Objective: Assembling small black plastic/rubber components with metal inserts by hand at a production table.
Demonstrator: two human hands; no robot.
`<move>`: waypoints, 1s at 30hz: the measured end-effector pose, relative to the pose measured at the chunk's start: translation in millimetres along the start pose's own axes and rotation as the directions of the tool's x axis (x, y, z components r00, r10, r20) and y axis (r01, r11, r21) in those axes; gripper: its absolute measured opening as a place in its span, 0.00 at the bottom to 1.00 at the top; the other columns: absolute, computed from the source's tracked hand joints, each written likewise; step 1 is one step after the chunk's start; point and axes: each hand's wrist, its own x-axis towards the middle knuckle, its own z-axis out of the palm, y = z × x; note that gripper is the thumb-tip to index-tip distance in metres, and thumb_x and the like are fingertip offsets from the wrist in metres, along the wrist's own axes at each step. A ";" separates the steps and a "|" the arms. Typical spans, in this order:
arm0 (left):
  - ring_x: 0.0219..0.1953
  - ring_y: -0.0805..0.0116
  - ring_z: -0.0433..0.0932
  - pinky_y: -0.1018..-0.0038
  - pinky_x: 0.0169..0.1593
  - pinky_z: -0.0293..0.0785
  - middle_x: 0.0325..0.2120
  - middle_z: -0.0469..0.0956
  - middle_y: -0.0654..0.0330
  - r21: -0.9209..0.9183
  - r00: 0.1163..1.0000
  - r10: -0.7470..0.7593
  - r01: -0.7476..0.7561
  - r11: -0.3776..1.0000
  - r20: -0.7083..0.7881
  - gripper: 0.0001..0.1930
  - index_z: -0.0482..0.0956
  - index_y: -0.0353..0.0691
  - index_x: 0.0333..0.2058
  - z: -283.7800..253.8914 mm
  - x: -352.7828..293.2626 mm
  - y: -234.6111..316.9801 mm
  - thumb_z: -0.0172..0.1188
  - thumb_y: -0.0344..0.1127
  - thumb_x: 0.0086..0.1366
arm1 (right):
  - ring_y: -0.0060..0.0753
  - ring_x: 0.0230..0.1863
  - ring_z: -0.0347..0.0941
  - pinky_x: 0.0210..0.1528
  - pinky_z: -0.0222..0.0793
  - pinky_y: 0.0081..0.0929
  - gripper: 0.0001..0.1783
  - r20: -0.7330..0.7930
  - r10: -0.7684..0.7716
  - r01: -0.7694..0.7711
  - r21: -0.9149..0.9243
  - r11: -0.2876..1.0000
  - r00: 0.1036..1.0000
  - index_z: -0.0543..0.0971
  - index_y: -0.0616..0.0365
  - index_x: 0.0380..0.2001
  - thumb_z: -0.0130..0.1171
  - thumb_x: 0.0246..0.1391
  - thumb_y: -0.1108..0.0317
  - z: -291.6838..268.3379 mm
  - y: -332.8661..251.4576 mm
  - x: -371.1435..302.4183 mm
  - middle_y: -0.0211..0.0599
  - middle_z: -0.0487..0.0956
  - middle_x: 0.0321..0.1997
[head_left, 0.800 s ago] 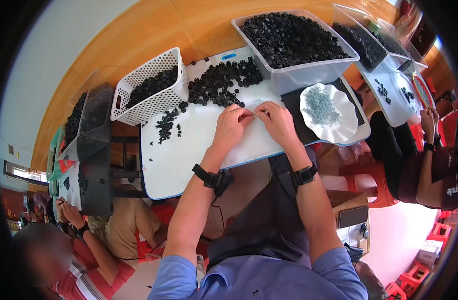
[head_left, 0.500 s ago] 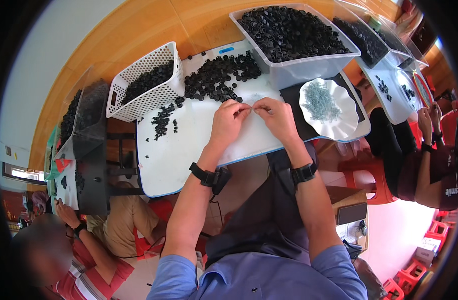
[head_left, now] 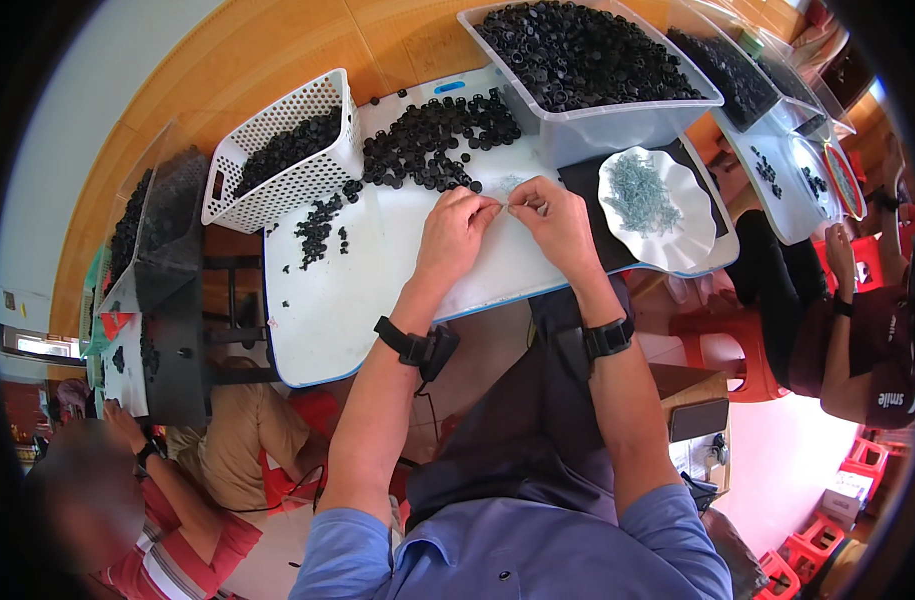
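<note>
Small part [head_left: 504, 205] pinched between left hand [head_left: 455, 232], right hand [head_left: 554, 222] mid-board.

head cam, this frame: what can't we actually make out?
- Item pinched between left hand and right hand: too small to identify.
- Pieces on the white dish: too fine to tell.
- Clear bin: far end cut by the top edge.
</note>
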 end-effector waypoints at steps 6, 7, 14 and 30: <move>0.38 0.54 0.78 0.63 0.43 0.76 0.32 0.79 0.54 0.010 1.000 -0.016 0.016 1.000 0.023 0.07 0.86 0.35 0.37 -0.2 -1.2 1.5 0.67 0.32 0.64 | 0.40 0.35 0.85 0.40 0.79 0.31 0.10 -0.030 -0.027 0.028 0.037 0.999 0.999 0.84 0.60 0.39 0.66 0.52 0.76 0.2 -1.6 -1.3 0.45 0.86 0.33; 0.34 0.60 0.78 0.67 0.39 0.75 0.32 0.80 0.56 -0.032 0.999 -0.034 0.034 0.999 0.001 0.06 0.86 0.36 0.38 -0.2 -1.1 2.8 0.68 0.31 0.64 | 0.39 0.35 0.86 0.40 0.79 0.31 0.11 -0.020 -0.026 0.027 0.025 0.999 0.999 0.84 0.59 0.40 0.67 0.52 0.76 -0.2 -1.0 -1.5 0.44 0.86 0.33; 0.34 0.63 0.82 0.70 0.37 0.79 0.32 0.81 0.58 -0.083 0.991 -0.133 0.134 0.987 0.016 0.07 0.86 0.36 0.36 -3.8 -1.1 8.5 0.72 0.29 0.59 | 0.39 0.33 0.86 0.39 0.80 0.30 0.11 -0.007 -0.020 0.020 -0.011 1.000 1.000 0.85 0.59 0.40 0.67 0.51 0.75 0.9 -0.6 -2.5 0.44 0.87 0.34; 0.31 0.66 0.78 0.72 0.36 0.74 0.31 0.81 0.59 -0.034 0.999 -0.028 0.027 0.999 -0.029 0.07 0.87 0.35 0.38 0.4 -2.0 -0.3 0.69 0.31 0.64 | 0.38 0.32 0.84 0.38 0.78 0.31 0.12 -0.007 -0.043 0.042 -0.069 0.997 0.999 0.85 0.56 0.42 0.65 0.52 0.73 4.2 -1.8 -3.4 0.40 0.87 0.33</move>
